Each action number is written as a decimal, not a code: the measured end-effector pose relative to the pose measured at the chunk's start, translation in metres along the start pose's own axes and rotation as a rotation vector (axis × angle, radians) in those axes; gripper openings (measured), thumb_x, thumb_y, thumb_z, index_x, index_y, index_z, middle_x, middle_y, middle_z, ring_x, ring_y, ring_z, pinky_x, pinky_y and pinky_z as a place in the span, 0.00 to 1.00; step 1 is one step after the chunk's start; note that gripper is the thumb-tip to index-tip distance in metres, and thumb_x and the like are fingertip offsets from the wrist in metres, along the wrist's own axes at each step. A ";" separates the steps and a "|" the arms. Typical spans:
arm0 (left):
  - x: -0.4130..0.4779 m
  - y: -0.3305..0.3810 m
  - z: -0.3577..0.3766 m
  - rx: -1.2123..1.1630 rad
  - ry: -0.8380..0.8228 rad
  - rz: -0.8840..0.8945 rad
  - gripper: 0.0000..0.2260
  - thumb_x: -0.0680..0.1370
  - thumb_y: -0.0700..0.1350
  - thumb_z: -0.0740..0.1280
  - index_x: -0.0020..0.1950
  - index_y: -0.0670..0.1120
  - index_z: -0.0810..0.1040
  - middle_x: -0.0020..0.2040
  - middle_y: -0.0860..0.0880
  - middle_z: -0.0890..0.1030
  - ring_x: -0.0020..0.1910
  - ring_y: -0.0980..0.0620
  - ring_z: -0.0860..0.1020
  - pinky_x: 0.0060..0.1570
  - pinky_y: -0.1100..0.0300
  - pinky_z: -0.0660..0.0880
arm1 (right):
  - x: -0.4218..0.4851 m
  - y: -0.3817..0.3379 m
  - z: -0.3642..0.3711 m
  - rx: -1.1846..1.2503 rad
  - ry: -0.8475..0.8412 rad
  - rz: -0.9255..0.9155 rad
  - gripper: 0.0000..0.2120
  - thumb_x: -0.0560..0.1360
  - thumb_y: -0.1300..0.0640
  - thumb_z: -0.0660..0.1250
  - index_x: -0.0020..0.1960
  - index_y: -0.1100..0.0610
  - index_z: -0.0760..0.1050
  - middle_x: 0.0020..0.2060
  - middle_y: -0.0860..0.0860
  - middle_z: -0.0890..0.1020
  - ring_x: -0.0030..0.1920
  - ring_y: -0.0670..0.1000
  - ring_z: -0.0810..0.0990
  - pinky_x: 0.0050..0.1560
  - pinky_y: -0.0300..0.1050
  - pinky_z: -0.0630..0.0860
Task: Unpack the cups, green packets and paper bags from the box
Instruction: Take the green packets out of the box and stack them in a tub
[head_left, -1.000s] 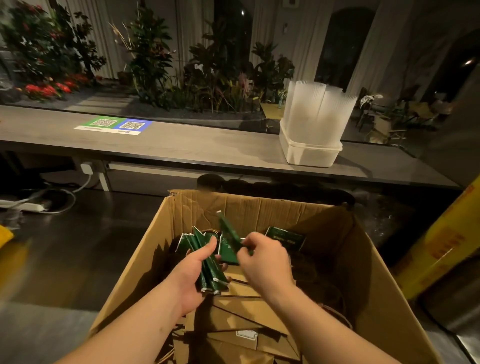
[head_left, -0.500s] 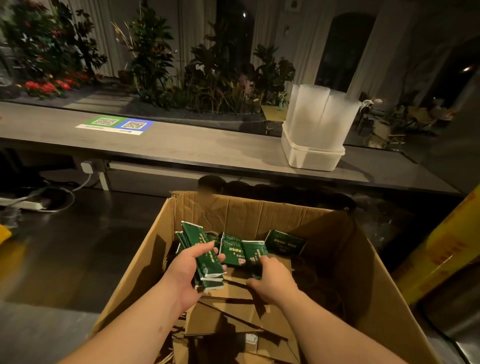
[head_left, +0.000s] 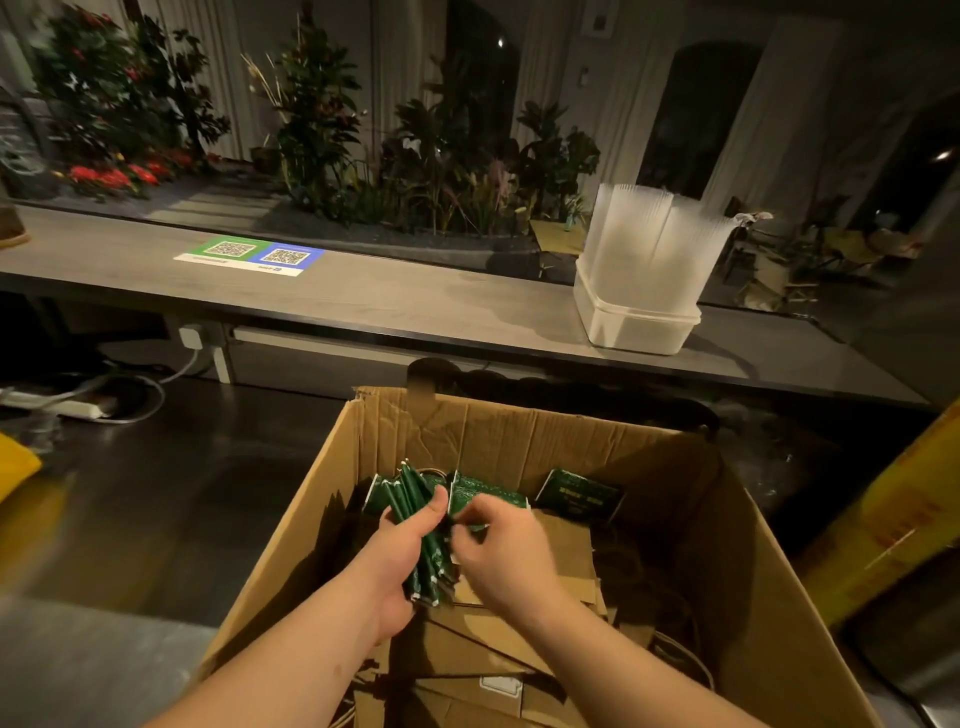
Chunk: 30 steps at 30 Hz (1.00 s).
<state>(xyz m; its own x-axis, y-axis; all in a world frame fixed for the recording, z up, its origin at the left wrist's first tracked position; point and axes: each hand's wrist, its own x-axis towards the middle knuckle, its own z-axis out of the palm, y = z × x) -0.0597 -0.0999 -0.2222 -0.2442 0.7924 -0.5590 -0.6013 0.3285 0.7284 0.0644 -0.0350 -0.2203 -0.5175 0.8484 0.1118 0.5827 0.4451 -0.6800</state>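
An open cardboard box (head_left: 519, 436) stands in front of me with both arms reaching into it. My left hand (head_left: 400, 556) grips a stack of green packets (head_left: 423, 530) held on edge. My right hand (head_left: 498, 545) pinches another green packet (head_left: 483, 496) and holds it against that stack. One more green packet (head_left: 579, 496) lies loose toward the box's far right. Folded brown paper bags (head_left: 493, 639) fill the bottom of the box beneath my hands. Clear plastic cups (head_left: 654, 244) stand stacked in a white tub on the counter beyond.
A long grey counter (head_left: 395, 301) runs behind the box, with a QR-code sheet (head_left: 249, 254) at its left. A white tub (head_left: 634, 325) holds the cups. Plants line the back. A yellow box (head_left: 893, 519) leans at the right; a power strip (head_left: 62, 408) lies at the left.
My right hand has picked up a packet from the box and brought it left against the stack. My left hand has turned its stack more upright.
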 end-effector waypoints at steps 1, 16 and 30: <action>-0.002 0.001 0.001 0.017 0.023 0.034 0.41 0.58 0.64 0.83 0.68 0.51 0.77 0.59 0.41 0.84 0.58 0.38 0.83 0.58 0.39 0.79 | -0.004 -0.007 0.003 -0.019 -0.060 -0.062 0.08 0.79 0.53 0.67 0.56 0.48 0.81 0.47 0.43 0.83 0.47 0.43 0.82 0.50 0.42 0.82; 0.004 0.011 -0.003 -0.225 0.084 0.017 0.08 0.79 0.43 0.69 0.54 0.39 0.79 0.47 0.40 0.82 0.49 0.41 0.81 0.58 0.44 0.76 | 0.028 0.087 0.002 -0.418 -0.280 0.133 0.26 0.80 0.54 0.68 0.76 0.47 0.66 0.68 0.49 0.77 0.68 0.52 0.77 0.68 0.51 0.76; 0.005 0.001 -0.006 -0.136 0.089 0.026 0.15 0.77 0.45 0.72 0.61 0.40 0.79 0.54 0.41 0.81 0.56 0.42 0.81 0.65 0.41 0.75 | 0.023 0.061 -0.012 0.044 0.205 0.273 0.04 0.79 0.54 0.69 0.48 0.46 0.76 0.41 0.44 0.80 0.44 0.45 0.81 0.47 0.44 0.83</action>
<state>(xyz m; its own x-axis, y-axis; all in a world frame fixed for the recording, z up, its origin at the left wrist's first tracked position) -0.0666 -0.0988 -0.2267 -0.3238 0.7494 -0.5775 -0.6898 0.2308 0.6863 0.0958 0.0150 -0.2510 -0.2064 0.9765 0.0615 0.6529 0.1843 -0.7347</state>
